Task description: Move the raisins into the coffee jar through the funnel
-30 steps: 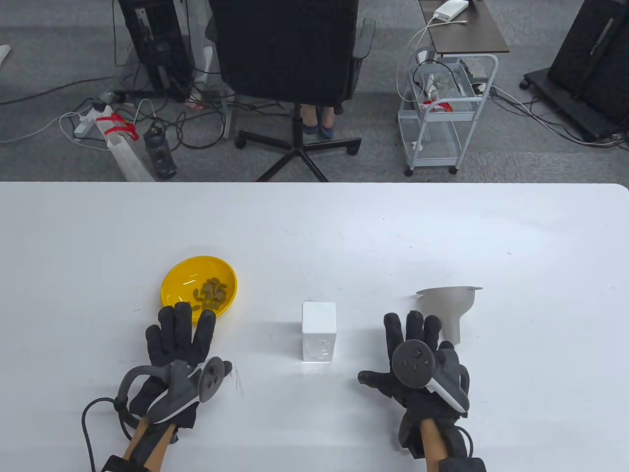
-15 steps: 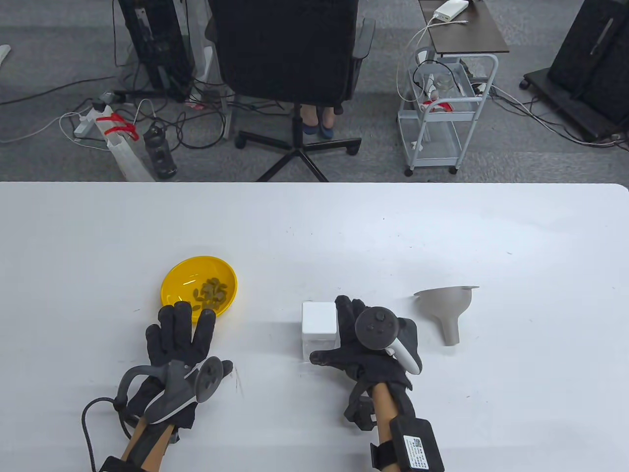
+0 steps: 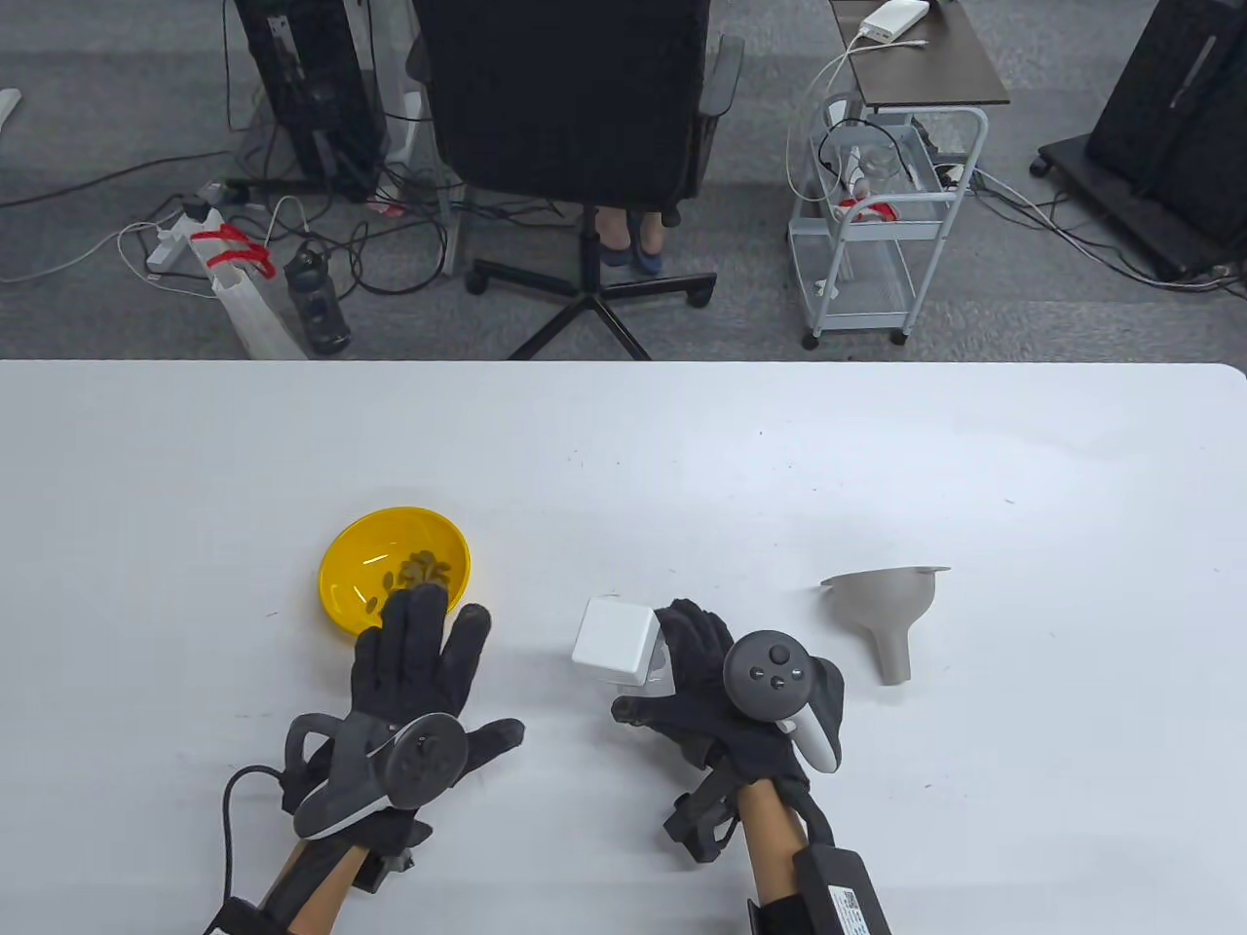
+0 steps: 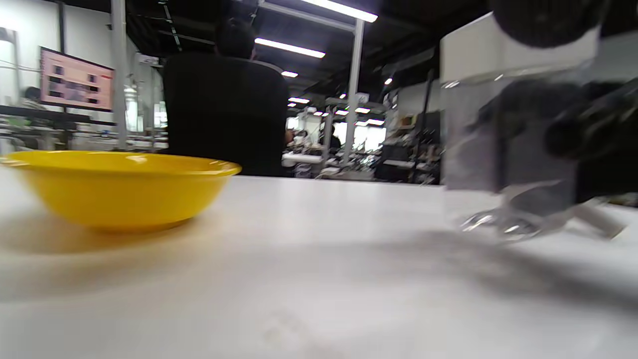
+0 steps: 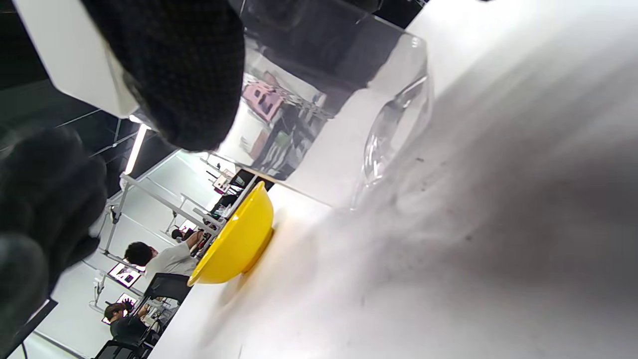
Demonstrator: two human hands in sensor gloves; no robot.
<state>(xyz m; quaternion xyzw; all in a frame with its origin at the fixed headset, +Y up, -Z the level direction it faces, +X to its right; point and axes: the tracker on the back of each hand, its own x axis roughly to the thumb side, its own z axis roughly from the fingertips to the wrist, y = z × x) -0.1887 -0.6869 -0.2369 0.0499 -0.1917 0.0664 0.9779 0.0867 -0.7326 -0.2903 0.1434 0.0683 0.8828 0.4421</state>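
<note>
Table view: the coffee jar — clear glass with a white square lid — leans to the left in the grip of the right hand, fingers on its right side and thumb at its near base. The left hand lies flat with fingers spread wide, its fingertips over the near rim of the yellow bowl of raisins. A grey funnel lies on its side to the right, apart from the jar. The desk is white; beyond it stand a black office chair and a white wire cart on grey carpet. Half a second ago the jar stood upright and the left hand lay further left.

Left wrist view: the bowl sits left, the blurred jar right with dark fingers around it.

Right wrist view: a gloved finger presses the lid — the glass body tilts off the desk.
</note>
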